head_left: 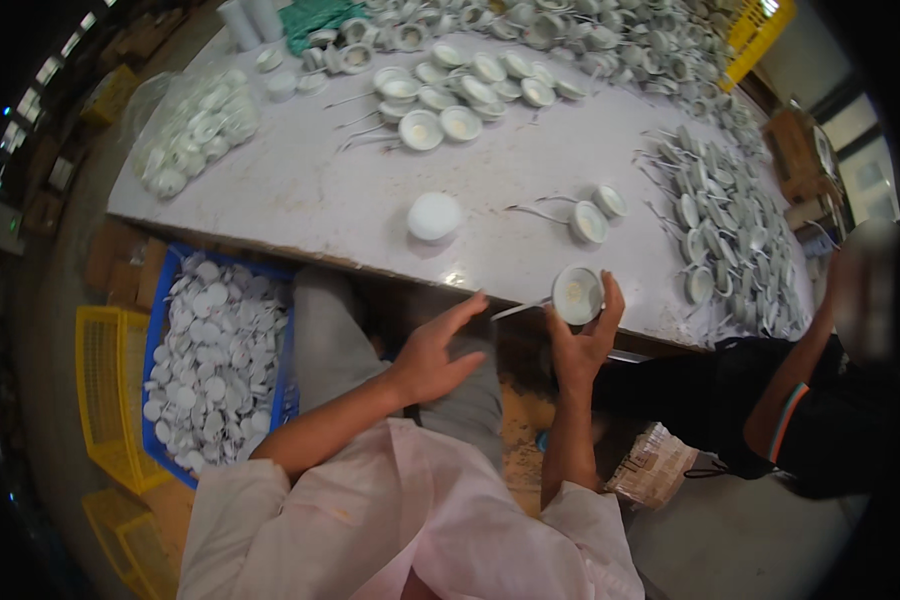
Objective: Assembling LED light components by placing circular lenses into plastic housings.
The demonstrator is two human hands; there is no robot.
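Grips round white fitting (573, 294) by its rim between thumb and fingers of right hand (583, 338), at near edge of table (330, 195). Holds left hand (433, 352) released, fingers apart, near the fitting's cable (522, 308).

The round fitting (577, 293) looks plastic (and smooth).

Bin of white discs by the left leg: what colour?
The bin is blue, seen best in the head view.

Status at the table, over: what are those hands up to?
Right hand gripping round white fitting, wire trailing left. Left hand open, seemingly empty, near the wire's tip. White dome on table ahead, apart from both hands.
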